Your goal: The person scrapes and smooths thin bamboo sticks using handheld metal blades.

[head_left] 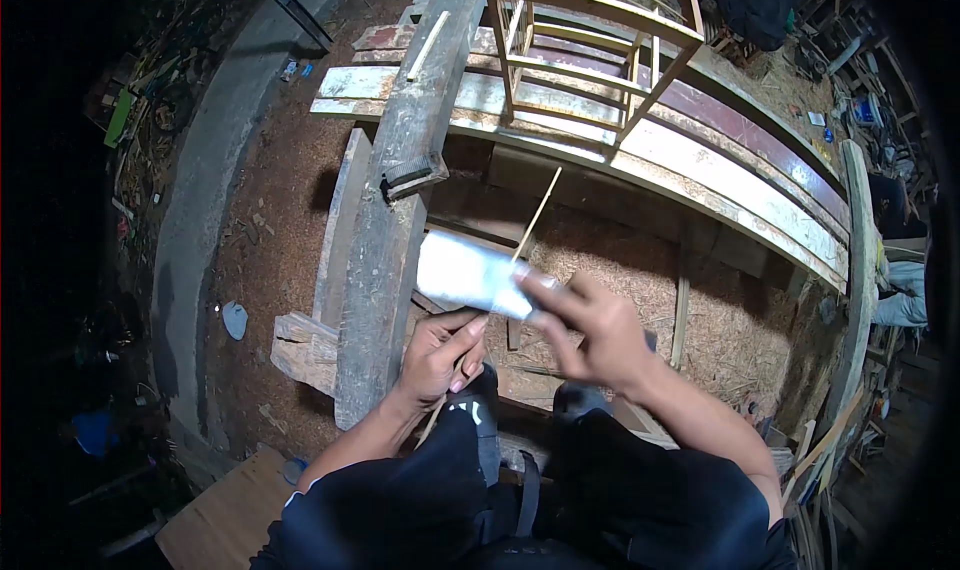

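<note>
My left hand point(447, 355) is closed around a thin wooden stick point(538, 215), low in front of my knees. The stick runs at a slant, its upper end free toward the bench and its lower end by my left leg. My right hand point(595, 330), smeared by motion, grips the right end of a broad, bright flat piece point(462, 273) that looks like a wide blade. This piece lies across the stick just above my left fingers, and glare hides its details.
A thick wooden beam point(385, 270) stands left of my hands, with a small block point(412, 178) and a thin strip point(428, 46) on it. Ahead, a wooden frame point(590, 60) rests on a slatted bench point(720, 175). Wood shavings cover the ground point(270, 300).
</note>
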Available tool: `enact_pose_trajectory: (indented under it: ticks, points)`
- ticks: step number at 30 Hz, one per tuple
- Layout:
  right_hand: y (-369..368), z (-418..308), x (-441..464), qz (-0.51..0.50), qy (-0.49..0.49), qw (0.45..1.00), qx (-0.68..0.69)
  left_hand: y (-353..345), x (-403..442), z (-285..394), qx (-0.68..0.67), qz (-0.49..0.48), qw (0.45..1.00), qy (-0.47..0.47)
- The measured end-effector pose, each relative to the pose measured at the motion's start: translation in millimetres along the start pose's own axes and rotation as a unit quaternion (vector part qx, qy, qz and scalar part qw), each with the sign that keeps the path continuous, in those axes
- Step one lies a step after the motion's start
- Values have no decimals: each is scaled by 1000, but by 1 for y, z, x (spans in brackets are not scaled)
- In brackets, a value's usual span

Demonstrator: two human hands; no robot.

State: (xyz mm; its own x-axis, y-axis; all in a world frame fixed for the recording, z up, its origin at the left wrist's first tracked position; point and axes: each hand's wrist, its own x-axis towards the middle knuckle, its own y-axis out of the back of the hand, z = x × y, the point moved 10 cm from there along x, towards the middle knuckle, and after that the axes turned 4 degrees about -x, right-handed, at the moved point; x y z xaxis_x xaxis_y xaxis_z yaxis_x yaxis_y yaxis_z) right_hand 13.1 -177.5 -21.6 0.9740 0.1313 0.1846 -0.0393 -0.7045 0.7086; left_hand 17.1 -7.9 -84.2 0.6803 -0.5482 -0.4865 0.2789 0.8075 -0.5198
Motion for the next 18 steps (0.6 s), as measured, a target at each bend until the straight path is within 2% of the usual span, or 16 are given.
enact_pose_trajectory:
  ticks: [1, 3, 5, 6, 7, 9, 11, 13, 15, 17, 18]
  points:
    - [12, 12, 4, 67, -17, 997, 24, -3, -1, 4, 6, -2, 1000, -13]
    - [19, 17, 6, 58, -49, 997, 2, -4, -3, 3, 21, -3, 1000, -14]
    - [-6, -15, -5, -57, 22, 998, 0, 11, -5, -11, -28, 0, 1000, 5]
    - [-12, -22, -7, -94, 6, 995, -36, 17, -8, -19, -34, 36, 997, 58]
    - [-14, -13, -3, -93, 5, 995, -35, 14, -6, -17, -32, 36, 997, 58]
    - [17, 19, 10, 91, -27, 995, 32, -4, -2, 1, 31, 3, 999, -10]
    - [20, 17, 6, 61, -50, 997, 0, -3, -4, 1, 23, -7, 1000, -15]
    - [-13, -19, -10, -82, 14, 996, -5, 16, -7, -12, 8, 23, 1000, 13]
    - [-16, -14, -6, -83, 12, 996, -13, 12, -4, -9, 27, 28, 999, 3]
    - [10, 22, 5, 78, -30, 996, 44, -5, -2, 2, 5, 17, 1000, -3]
    - [16, 25, 9, 64, -48, 997, 12, -7, -3, 1, 8, 3, 1000, 2]
